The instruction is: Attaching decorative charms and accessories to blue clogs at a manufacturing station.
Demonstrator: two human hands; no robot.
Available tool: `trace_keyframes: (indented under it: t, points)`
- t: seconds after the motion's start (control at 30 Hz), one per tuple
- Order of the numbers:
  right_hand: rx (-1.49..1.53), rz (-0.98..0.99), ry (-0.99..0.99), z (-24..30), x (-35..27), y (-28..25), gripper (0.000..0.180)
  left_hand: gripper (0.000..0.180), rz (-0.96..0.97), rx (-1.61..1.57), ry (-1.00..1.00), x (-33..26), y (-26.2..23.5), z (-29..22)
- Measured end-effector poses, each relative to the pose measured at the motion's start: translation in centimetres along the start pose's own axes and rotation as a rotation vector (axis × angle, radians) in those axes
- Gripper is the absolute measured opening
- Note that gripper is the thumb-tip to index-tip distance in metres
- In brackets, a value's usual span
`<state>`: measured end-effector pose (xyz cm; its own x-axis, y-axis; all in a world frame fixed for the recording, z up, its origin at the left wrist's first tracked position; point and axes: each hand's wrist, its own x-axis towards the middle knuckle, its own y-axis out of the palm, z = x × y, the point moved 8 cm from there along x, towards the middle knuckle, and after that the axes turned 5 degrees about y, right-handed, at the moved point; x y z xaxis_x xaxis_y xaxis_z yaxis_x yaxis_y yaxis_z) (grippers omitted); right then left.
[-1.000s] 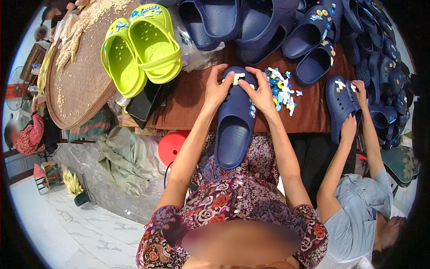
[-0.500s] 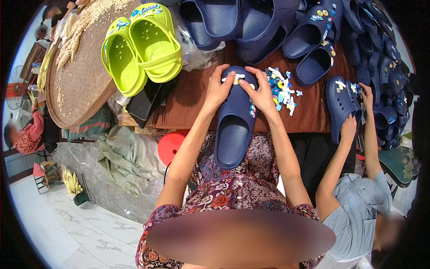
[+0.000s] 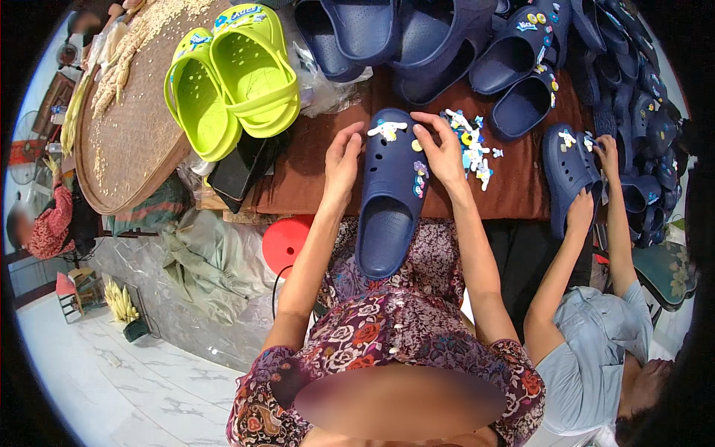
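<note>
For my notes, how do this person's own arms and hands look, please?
The left hand and right hand are bare, without gloves; no rings or bracelets can be seen. The short sleeves are dark purple with a red and cream floral pattern.

- The scene is viewed from head height, in a wide fisheye sweep.
- The view is aimed steeply downward.
- The left hand (image 3: 343, 160) and right hand (image 3: 441, 153) are framed closely.

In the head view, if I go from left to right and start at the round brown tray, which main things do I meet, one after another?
Round brown tray, lime-green clogs, left hand, navy clog, right hand, pile of small charms, another clog at the other person's hands.
</note>
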<state>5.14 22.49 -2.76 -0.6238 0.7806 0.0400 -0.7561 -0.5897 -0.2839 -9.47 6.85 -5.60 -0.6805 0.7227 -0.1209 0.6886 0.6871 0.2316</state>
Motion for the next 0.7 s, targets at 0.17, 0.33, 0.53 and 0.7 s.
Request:
trace_keyframes:
  t: [0.17, 0.33, 0.53, 0.7]
  points:
    - [-0.02, -0.016, -0.049, 2.1, -0.4, 0.4, 0.021, 0.035, -0.004, 0.148, 0.014, -1.3, 0.3, -1.1]
    - [-0.177, -0.067, -0.171, 3.6, -0.8, 0.5, 0.024, 0.037, 0.031, 0.181, 0.12, -1.6, 1.3, -2.0]
    - [-0.071, -0.11, -0.096, 2.6, -1.4, -1.1, 0.02, 0.037, 0.011, 0.212, 0.133, -2.5, 0.7, -2.1]
    - [-0.27, -0.305, -0.079, 0.9, -3.0, -5.7, 0.017, 0.037, 0.016, 0.183, 0.11, -4.5, 0.3, -2.8]
